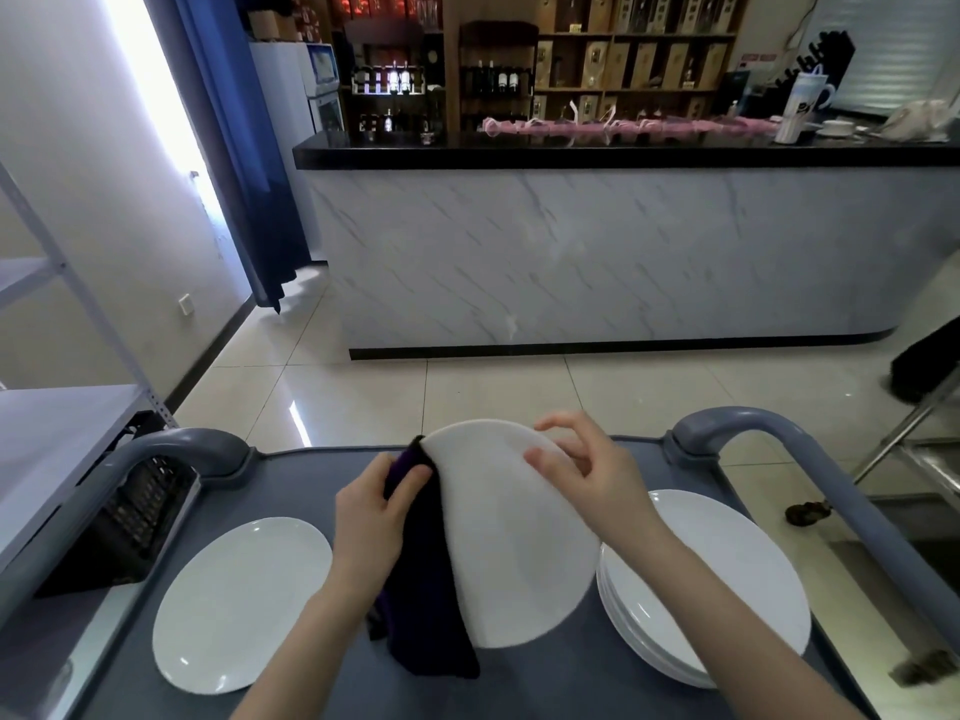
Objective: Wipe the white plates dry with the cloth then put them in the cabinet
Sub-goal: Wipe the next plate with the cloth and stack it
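A white plate (pixel 514 543) is held tilted above the grey cart top (pixel 322 480). My left hand (pixel 374 517) grips a dark purple cloth (pixel 421 589) against the plate's left edge. My right hand (pixel 582 470) rests on the plate's upper right rim, thumb on its face, fingers spread. A single white plate (pixel 244 600) lies flat on the cart at the left. A stack of white plates (pixel 727 579) sits at the right, partly hidden by my right forearm.
The cart has grey handle bars at the left (pixel 171 449) and right (pixel 769 428). A white metal shelf unit (pixel 62 423) stands to the left. A marble-fronted bar counter (pixel 597 252) crosses the room ahead. Tiled floor lies between. A metal frame (pixel 914 439) is at right.
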Motion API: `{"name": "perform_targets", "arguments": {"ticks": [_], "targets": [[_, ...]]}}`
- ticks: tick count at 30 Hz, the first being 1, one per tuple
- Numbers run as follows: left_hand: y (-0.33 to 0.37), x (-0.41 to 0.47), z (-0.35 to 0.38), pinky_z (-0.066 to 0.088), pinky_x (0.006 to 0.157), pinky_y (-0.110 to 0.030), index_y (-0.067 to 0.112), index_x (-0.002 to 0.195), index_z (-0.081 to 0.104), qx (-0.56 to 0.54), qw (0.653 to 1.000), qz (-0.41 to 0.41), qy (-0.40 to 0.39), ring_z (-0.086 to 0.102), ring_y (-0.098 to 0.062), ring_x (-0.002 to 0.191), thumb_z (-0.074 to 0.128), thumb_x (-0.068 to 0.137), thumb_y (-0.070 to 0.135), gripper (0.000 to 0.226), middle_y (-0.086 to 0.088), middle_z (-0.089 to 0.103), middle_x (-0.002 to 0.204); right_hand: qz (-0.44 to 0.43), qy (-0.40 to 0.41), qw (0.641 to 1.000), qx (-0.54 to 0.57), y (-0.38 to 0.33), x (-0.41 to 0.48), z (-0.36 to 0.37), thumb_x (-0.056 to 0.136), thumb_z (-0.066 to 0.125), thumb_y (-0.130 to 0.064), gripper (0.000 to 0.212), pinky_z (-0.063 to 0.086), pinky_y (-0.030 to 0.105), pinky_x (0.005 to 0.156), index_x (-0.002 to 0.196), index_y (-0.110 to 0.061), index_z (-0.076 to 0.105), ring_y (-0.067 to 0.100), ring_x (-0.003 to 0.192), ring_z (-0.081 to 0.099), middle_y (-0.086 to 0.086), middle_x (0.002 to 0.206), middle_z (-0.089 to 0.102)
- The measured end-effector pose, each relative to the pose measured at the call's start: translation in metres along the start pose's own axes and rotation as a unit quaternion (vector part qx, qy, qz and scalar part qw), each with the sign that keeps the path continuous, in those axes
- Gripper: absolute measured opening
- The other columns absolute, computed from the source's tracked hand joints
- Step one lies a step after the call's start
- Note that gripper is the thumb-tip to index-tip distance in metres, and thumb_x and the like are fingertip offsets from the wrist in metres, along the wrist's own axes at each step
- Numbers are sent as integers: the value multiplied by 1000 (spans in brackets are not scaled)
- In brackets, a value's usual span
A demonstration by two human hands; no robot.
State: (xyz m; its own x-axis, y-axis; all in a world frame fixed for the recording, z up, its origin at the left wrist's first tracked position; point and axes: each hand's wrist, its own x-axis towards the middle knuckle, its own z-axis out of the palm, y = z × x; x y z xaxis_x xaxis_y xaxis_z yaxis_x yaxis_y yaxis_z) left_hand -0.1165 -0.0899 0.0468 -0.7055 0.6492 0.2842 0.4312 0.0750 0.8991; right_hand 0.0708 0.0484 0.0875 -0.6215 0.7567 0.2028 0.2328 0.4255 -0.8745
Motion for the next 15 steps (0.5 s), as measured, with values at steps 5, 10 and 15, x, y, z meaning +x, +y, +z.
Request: {"name": "perform_targets", "arguments": {"ticks": [5,10,15], "targets": [[24,14,3,37,58,-12,36,69,51,90,983,113,-118,53,-2,64,70,88,22,31,20,60,68,-84,-133,978,-140,-9,16,7,94,58,-46,31,41,33,70,80,-18,57,13,70,51,2,70,56],[14,15,4,34,56,-18,17,69,50,44,997,24,-62,42,-4,56,66,90,26,29,12,51,58,-45,-13,999,-13,1,3,13,95,63,-36,37,30,27,57,70,-10,55,13,60,38,6,62,43],[-1,-10,11,39,54,-13,18,75,55,-19,995,-91,46,51,-1,58,58,96,30,25,10,61,64,85,217,958,170,7,-16,32,96,61,-38,41,33,22,53,65,-14,49,9,56,37,-6,58,42]]}}
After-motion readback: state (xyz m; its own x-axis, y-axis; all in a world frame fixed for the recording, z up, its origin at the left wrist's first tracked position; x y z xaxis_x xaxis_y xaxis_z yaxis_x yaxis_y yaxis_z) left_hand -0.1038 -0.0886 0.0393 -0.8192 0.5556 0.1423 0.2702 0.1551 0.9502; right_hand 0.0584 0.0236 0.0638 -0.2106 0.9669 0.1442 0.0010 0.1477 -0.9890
